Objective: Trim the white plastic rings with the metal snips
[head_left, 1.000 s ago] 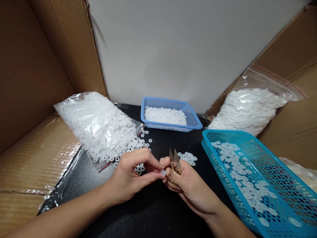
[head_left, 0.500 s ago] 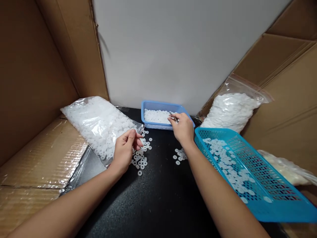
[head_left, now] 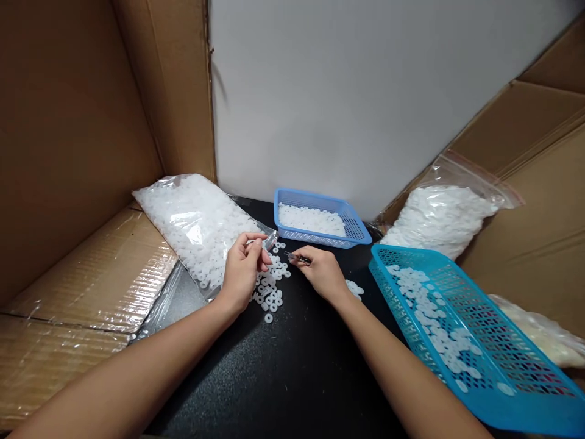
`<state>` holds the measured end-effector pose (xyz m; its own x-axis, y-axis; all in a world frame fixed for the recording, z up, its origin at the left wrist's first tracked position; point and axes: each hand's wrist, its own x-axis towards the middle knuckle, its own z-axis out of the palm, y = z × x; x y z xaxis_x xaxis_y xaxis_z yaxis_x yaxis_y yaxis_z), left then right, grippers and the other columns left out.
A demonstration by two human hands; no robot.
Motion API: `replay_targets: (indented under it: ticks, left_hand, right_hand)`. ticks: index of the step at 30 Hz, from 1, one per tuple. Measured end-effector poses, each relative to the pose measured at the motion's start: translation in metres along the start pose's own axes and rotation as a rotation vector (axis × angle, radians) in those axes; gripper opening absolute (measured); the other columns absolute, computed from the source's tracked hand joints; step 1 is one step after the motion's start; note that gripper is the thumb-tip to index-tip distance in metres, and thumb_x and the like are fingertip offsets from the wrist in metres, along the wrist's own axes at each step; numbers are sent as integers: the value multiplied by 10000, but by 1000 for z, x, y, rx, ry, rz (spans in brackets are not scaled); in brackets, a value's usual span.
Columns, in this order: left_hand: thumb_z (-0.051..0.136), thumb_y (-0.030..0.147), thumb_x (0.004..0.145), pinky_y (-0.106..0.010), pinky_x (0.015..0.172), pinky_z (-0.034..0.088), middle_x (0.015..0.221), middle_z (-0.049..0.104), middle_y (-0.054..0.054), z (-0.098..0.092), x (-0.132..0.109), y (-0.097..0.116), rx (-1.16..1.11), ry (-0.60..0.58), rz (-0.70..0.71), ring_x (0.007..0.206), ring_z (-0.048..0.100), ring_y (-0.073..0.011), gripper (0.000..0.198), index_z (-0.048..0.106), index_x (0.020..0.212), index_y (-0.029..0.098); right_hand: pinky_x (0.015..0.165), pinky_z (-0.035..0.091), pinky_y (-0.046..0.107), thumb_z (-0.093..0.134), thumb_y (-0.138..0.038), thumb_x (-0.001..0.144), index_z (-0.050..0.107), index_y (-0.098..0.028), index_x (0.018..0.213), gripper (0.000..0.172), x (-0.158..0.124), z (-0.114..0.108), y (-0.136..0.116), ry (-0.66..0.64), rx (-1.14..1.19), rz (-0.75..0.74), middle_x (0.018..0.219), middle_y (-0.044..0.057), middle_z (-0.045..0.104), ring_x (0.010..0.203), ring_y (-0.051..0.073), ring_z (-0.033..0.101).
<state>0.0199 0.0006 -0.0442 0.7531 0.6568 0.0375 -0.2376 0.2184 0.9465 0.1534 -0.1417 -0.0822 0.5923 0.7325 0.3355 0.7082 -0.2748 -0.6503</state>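
Observation:
My left hand (head_left: 244, 268) hovers over a scatter of small white plastic rings (head_left: 272, 286) on the black table (head_left: 283, 366), its fingers pinched on a ring at the mouth of a clear bag of rings (head_left: 196, 225). My right hand (head_left: 320, 271) is closed round small metal snips (head_left: 297, 258), whose blades point left toward the left hand's fingertips. The two hands are a few centimetres apart. A smaller heap of rings (head_left: 354, 288) lies just right of my right wrist.
A small blue basket (head_left: 356, 228) with white pieces stands at the back by the white wall. A larger teal basket (head_left: 503, 360) holding white discs sits at the right. Another full bag (head_left: 439, 216) leans on cardboard at the right. Cardboard panels flank both sides.
My right hand has come back from the small blue basket to the loose rings, snips still in it. My left hand stayed over the rings near the bag's mouth.

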Motion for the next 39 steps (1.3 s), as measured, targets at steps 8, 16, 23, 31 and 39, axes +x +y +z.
replay_targets:
  ticks: [8,16,23,31,39]
  left_hand:
    - [687,356,850,-209,520,407,541,610,49,-1,-1,0,11,-28,-32,486,512,-99,202,668,922,168]
    - [815,428,770,-251,609,500,699,688,5,7,-12,0,14,-214,-173,611,636,-129,336,667,926,170]
    - [947,360,628,-239,534,514,591,696,16,14,-27,9,-6,-504,-348,524,656,-142,478,650,943,157]
    - [807,368,846,-263,619,542,704,771,-37,13,-26,23,-36,-588,-282,609,715,-162,362,656,1116,180]
    - [957,283,667,-232,659,507,716,797,-35,16,-31,17,-150,-472,-461,619,678,-129,688,664,1278,162]
  right_hand:
    - [671,491,320,688,-265,805,654,-241,725,90,-23,7,-18,23,137,60,758,24,692,703,212,636]
    - [650,534,302,763,-390,825,680,-208,817,200,-33,-15,-32,74,440,153,851,48,752,692,182,666]
    - [722,597,311,855,-384,774,691,-216,765,235,-51,-29,-50,69,734,121,872,60,772,817,203,737]
    - [692,612,323,886,-400,765,647,-220,725,302,-56,-32,-56,110,945,148,827,29,784,721,182,738]
    - [664,646,279,827,-265,851,733,-245,829,98,-58,-37,-64,83,906,44,903,17,811,723,161,768]
